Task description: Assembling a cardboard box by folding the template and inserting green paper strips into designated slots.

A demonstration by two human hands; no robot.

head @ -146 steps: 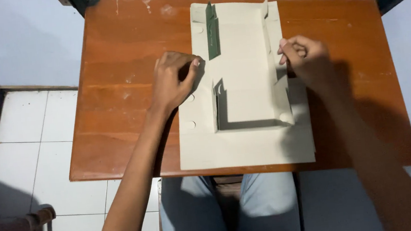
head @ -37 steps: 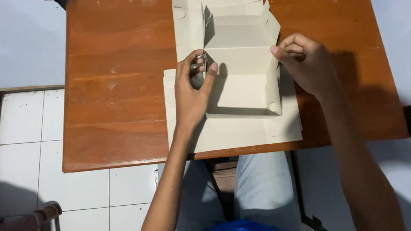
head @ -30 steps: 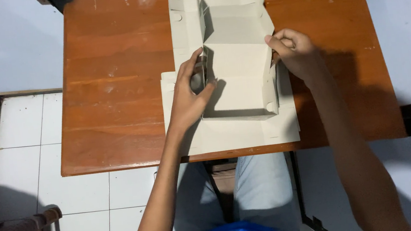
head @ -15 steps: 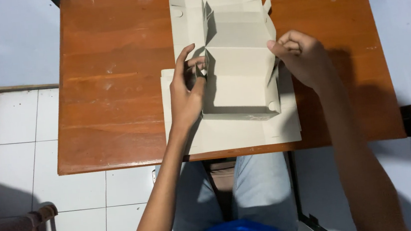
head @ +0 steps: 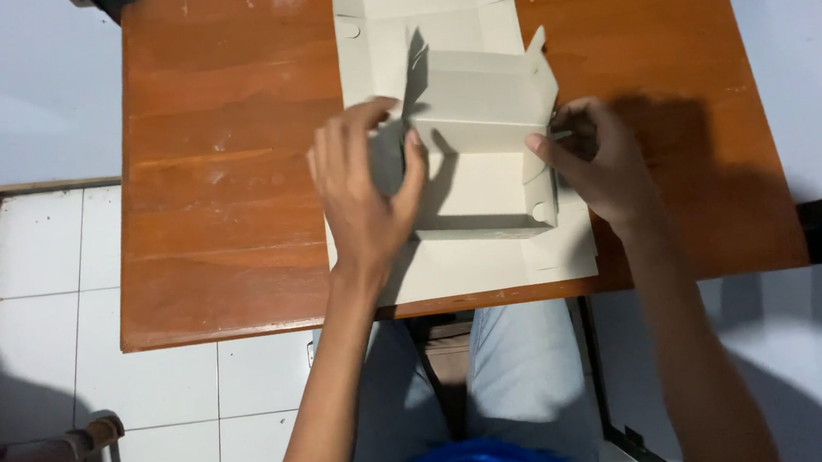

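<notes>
Now we have both side walls of the pale cardboard box blank standing, where seconds ago it lay nearly flat on the wooden table with only small tabs lifted. Our left hand cups the left wall, fingers half curled around it, thumb inside; our right hand pinches the right wall near its corner flap. Compared with half a second back, the far panel leans further over the tray, so the box looks partly formed.
</notes>
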